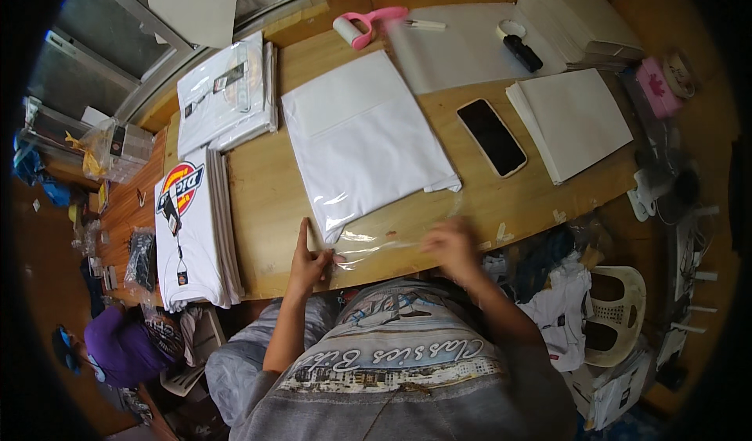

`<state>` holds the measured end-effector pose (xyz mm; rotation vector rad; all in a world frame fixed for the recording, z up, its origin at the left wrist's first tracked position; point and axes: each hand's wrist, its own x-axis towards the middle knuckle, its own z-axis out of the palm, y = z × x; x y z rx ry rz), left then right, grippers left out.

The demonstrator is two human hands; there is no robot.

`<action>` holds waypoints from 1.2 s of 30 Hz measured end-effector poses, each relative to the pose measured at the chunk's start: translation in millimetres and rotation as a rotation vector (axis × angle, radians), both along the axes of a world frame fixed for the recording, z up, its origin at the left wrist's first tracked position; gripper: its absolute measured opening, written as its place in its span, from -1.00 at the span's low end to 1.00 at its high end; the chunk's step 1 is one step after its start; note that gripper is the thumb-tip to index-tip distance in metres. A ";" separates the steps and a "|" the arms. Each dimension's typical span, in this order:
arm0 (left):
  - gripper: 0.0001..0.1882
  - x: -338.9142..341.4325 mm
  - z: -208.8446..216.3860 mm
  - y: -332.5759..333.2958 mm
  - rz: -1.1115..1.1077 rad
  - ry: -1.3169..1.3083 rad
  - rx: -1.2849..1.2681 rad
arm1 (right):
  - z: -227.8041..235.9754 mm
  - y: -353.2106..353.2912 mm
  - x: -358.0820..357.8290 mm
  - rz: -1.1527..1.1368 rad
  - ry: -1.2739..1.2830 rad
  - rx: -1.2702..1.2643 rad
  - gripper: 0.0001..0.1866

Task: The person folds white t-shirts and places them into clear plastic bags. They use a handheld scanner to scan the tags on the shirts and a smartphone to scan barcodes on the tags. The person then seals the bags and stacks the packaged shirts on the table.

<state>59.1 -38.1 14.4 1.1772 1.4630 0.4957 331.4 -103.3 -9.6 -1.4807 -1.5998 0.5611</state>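
Observation:
A folded white T-shirt [368,163] lies on the table in front of me inside a clear plastic bag, with a paler rectangle showing near its far end. The bag's loose clear flap [368,247] spreads toward the table's near edge. At the flap's left end is my left hand [310,265], index finger stretched out and thumb apart, the thumb close to the plastic. My right hand [454,245] is over the near edge at the flap's right end. Motion smears its fingers, and whether they hold the plastic is unclear.
Bagged white shirts [223,92] and a stack of folded printed shirts [196,229] stand at left. Beyond the shirt lies a pink lint roller [364,27]. A phone [492,138] and white sheets [576,124] are at right. A person in purple [129,347] is at lower left.

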 end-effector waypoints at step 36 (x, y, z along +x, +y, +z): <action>-0.79 10.2 -27.4 35.4 0.051 0.660 0.619 | -9.2 115.0 48.4 -0.231 -0.394 -0.066 -0.81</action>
